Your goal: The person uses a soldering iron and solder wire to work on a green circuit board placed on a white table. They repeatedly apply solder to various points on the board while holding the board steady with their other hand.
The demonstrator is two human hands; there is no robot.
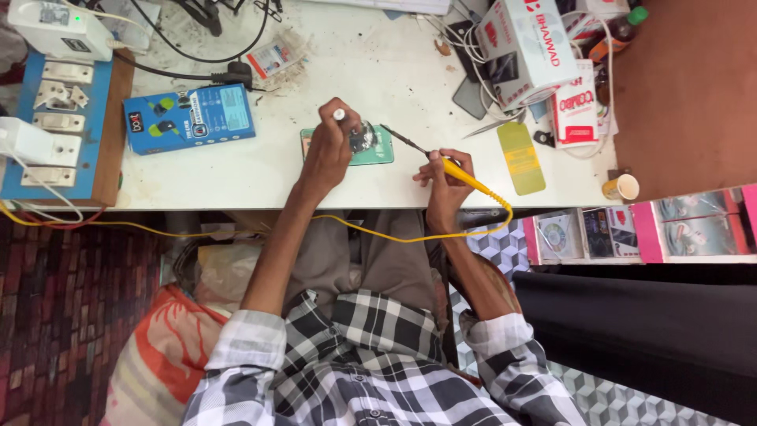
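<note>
Tabletop [260, 170] white, cluttered toward the far edge; my left fingers [331, 130] clamp a small tool, right fingers [443, 170] clamp the yellow soldering iron [465, 180] near the front edge.

surface [315, 177]: white, matt, dusty at far side | soldering iron [461, 175]: glossy yellow plastic handle, dark metal tip | mat [378, 150]: green, smooth | blue box [189, 118]: glossy cardboard | shirt [355, 355]: checked cloth | cup [623, 188]: paper
</note>
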